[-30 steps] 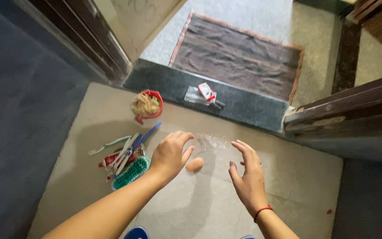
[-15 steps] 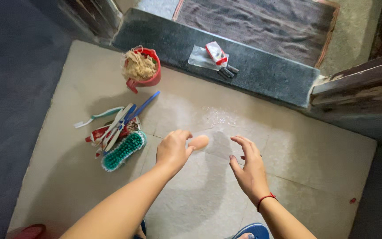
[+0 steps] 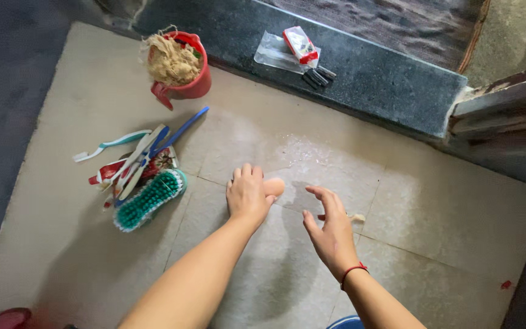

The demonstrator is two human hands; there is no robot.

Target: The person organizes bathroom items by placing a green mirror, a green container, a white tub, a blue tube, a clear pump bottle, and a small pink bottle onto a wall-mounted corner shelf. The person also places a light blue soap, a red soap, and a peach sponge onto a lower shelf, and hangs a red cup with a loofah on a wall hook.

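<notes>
A floor (image 3: 445,207) of pale tiles fills most of the view, wet in the middle where a darker damp patch spreads toward the near edge. At the far side it is bordered by a dark stone step (image 3: 385,79), raised above the tiles — probably a threshold that keeps the water in. On that step a small clear bag (image 3: 275,53) with a red-and-white packet (image 3: 300,44) and a dark comb-like piece (image 3: 318,76) are laid, seemingly kept up there away from the wet.

At the far left a red mug (image 3: 191,85) is stood upright, stuffed with a wad of tan fibre (image 3: 170,60). Nearer, on the left, a green scrubbing brush (image 3: 148,200) is laid bristles up beside a loose heap of toothbrushes (image 3: 144,152) and a squeezed tube (image 3: 108,173), all gathered in one cluster within reach of the left side.

The left hand (image 3: 248,196) is pressed palm down near the tiles, fingers curled over a pale pinkish bar of soap (image 3: 274,186) whose end is seen just right of the knuckles, over the wet patch. The right hand (image 3: 330,228) is held open and empty just to the right, fingers loosely bent, a red thread (image 3: 353,269) around the wrist. A small pale scrap (image 3: 357,217) is seen on the tiles beside it.
</notes>
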